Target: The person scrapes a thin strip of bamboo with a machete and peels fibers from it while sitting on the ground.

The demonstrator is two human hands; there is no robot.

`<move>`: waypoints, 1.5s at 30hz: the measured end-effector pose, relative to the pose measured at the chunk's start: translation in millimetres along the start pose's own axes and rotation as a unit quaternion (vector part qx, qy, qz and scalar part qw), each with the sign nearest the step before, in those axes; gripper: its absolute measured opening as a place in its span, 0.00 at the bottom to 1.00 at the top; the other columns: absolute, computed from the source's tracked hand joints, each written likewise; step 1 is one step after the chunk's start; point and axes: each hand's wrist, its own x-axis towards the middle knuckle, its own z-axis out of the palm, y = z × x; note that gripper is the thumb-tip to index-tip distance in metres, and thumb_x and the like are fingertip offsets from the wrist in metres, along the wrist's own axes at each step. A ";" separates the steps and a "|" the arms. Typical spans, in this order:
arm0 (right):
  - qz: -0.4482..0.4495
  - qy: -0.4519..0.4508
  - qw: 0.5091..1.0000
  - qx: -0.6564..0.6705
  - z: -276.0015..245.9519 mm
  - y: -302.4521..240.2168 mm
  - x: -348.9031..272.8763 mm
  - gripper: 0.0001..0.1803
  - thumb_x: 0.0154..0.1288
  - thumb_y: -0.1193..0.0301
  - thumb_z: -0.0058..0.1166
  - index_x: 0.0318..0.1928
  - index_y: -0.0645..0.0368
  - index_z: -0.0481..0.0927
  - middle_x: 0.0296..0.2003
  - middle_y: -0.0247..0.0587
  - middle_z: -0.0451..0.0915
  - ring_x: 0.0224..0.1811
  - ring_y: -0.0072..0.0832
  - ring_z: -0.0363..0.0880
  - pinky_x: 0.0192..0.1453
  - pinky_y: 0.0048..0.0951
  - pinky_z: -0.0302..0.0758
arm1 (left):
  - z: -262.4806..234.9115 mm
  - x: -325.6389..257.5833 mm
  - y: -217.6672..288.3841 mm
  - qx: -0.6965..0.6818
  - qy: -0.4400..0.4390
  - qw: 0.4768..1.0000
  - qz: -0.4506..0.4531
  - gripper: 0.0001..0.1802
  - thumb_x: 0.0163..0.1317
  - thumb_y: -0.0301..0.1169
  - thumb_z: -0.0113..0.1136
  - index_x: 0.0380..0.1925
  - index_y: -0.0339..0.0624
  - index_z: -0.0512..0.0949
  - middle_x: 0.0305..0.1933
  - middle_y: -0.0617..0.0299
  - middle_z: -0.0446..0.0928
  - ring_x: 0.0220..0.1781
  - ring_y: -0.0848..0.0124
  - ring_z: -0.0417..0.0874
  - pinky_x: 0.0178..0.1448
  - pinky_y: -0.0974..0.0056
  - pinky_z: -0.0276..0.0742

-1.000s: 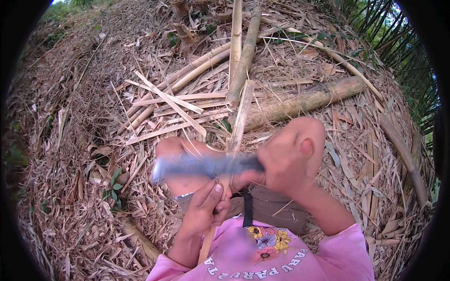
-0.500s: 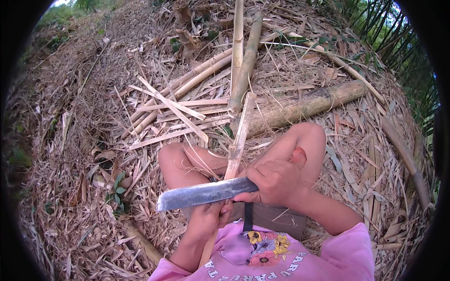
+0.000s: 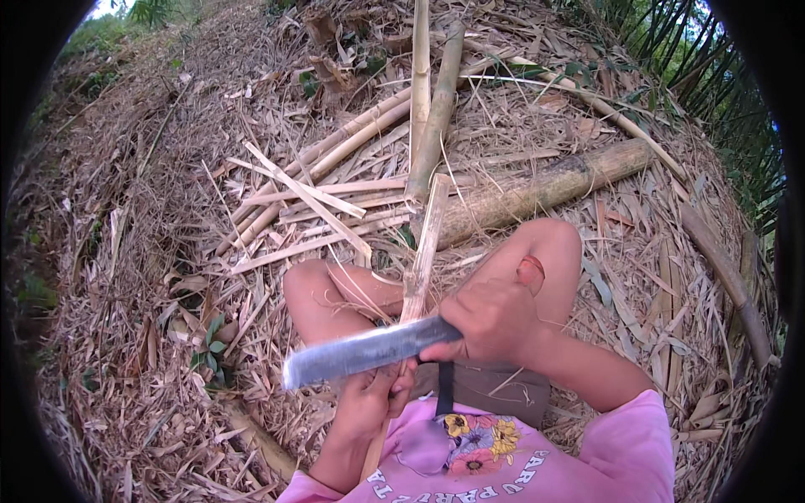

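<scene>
My right hand (image 3: 490, 318) is closed round the reddish-brown handle of a machete (image 3: 369, 348), whose broad grey blade points left. The blade lies across a split bamboo strip (image 3: 426, 243), just above my left hand. Fingers of my left hand (image 3: 376, 398) wrap the strip's lower part, and its near end runs down against my pink shirt. The strip's far end points away from me, between my bent legs, toward a thick bamboo pole. Part of the strip is hidden behind the blade and my fingers.
A thick bamboo pole (image 3: 537, 197) lies across the ground ahead. Several pale split strips (image 3: 310, 197) are piled at its left, and a greenish bamboo length (image 3: 438, 117) leans on the pile. Another pole (image 3: 729, 281) lies at right. Dry leaves cover the ground.
The machete blade has tilted a little, its tip slightly lower and nearer me. The strip's far end has shifted slightly left and nearer. Both hands keep their hold.
</scene>
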 end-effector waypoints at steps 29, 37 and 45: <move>0.251 0.081 0.964 -0.008 0.9 84.8 24.4 0.27 0.72 0.47 0.46 0.27 0.58 0.74 0.14 0.49 0.75 0.18 0.49 0.77 0.25 0.43 0.74 | -6.8 -23.8 1.3 0.047 -0.014 0.999 0.021 0.14 0.78 0.37 0.41 0.40 0.37 0.70 0.22 0.69 0.62 0.14 0.82 0.58 0.17 0.75 0.51; 0.427 0.148 0.838 0.305 24.2 59.4 -6.3 0.32 0.75 0.45 0.39 0.27 0.62 0.73 0.14 0.43 0.69 0.15 0.33 0.66 0.23 0.34 0.64 | -7.2 -15.4 16.0 -0.047 -0.043 0.997 -0.032 0.19 0.78 0.41 0.37 0.47 0.36 0.71 0.21 0.66 0.60 0.13 0.81 0.56 0.16 0.75 0.53; 0.050 0.148 0.985 0.073 11.2 -8.6 -12.2 0.34 0.57 0.35 0.56 0.25 0.57 0.74 0.20 0.39 0.74 0.21 0.36 0.78 0.25 0.35 0.73 | -2.7 -0.6 7.9 -0.061 -0.028 0.997 -0.023 0.16 0.76 0.39 0.42 0.42 0.37 0.71 0.21 0.65 0.62 0.14 0.77 0.59 0.17 0.72 0.56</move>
